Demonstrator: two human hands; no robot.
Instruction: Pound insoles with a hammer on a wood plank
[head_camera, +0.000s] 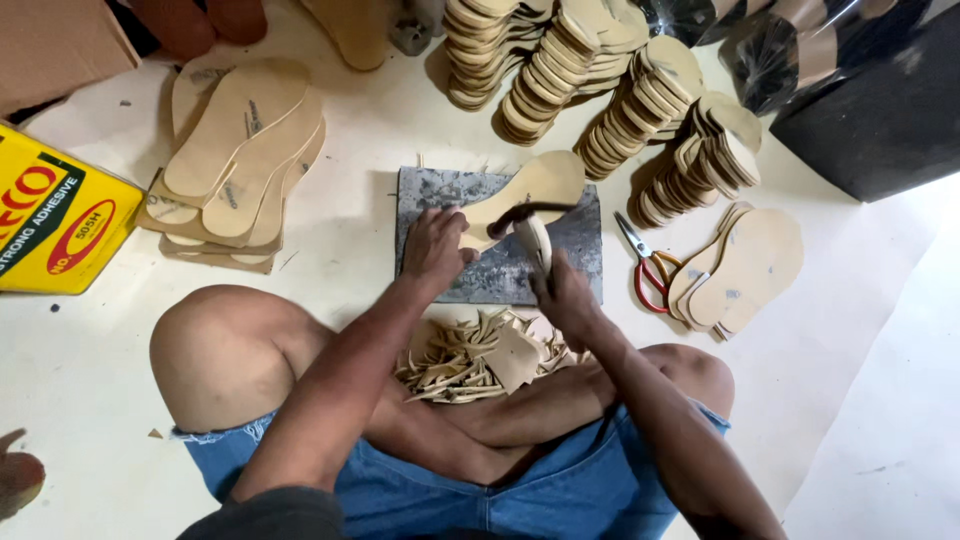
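Tan shoe insole (535, 185), flat, heel end rounded, lies on grey cutting slab (500, 270) on the floor. Left hand (432, 248) presses its near end, fingers spread. Right hand (562, 295) fingers clenched around pale-handled curved knife (530, 222), blade across insole. Offcuts (475, 360) piled beneath.

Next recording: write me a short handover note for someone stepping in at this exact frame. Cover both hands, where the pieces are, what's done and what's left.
Left hand: pressing the tan insole flat on the grey stone slab.
Right hand: gripping a curved-blade knife whose blade is against the insole's narrow end.
Done, apparently: a pile of offcuts lies between the legs; fanned insole stacks sit behind the slab.
Left, apparently: this insole's trim is unfinished. I can't tell which stacks are trimmed, including the flat stack at left.
Red-handled scissors lie to the right, unused.
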